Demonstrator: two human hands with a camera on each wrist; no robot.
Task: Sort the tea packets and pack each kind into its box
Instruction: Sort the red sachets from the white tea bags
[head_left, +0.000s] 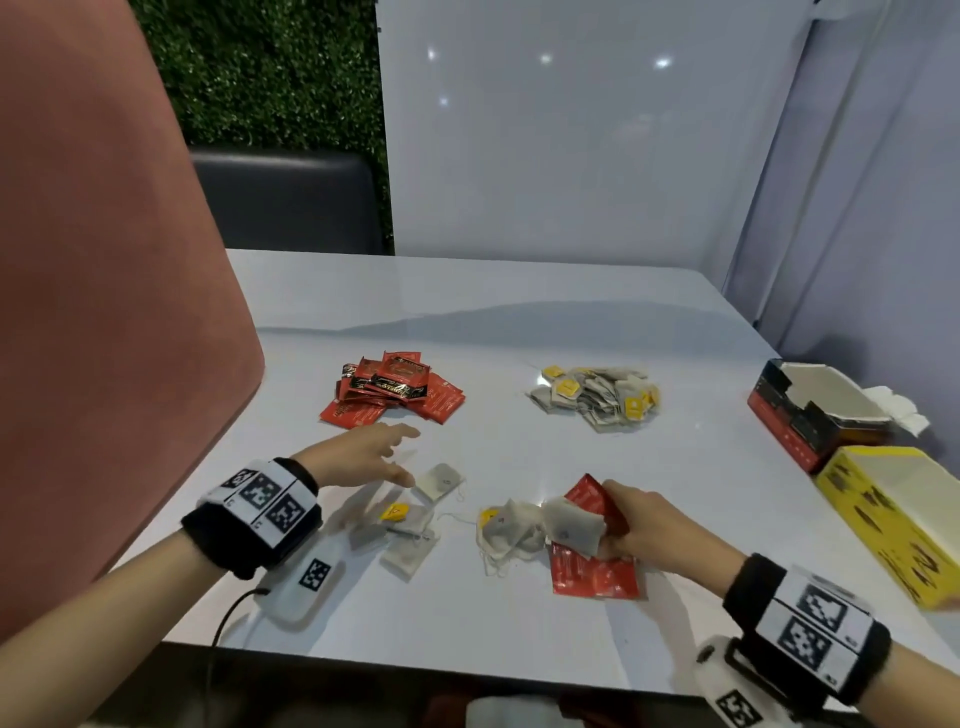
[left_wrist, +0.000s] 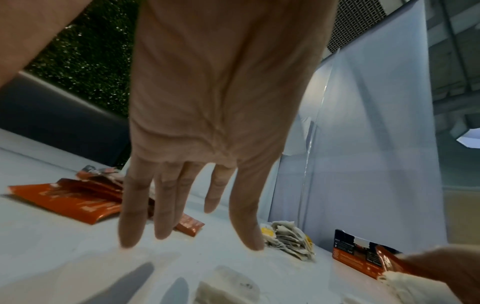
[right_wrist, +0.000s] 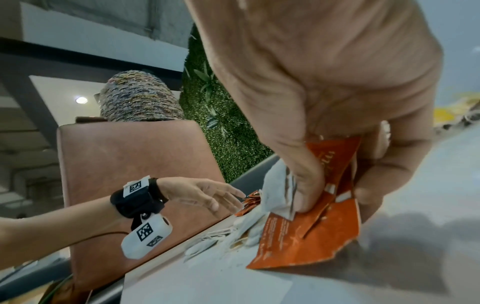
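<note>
A sorted heap of red tea packets (head_left: 395, 389) lies at the table's back left, and a heap of white tea bags with yellow tags (head_left: 597, 396) lies at the back right. My left hand (head_left: 371, 457) hovers with straight fingers just in front of the red heap, holding nothing; loose white tea bags (head_left: 410, 525) lie under it. My right hand (head_left: 631, 527) grips a red packet (right_wrist: 335, 164) together with a white tea bag (head_left: 571, 525), above another red packet (head_left: 595, 574) on the table. More white bags (head_left: 506, 530) lie beside it.
An open red and black box (head_left: 810, 415) and an open yellow box (head_left: 893, 514) stand at the table's right edge. A pink chair back (head_left: 104, 312) rises at the left. White panels wall the back and right sides.
</note>
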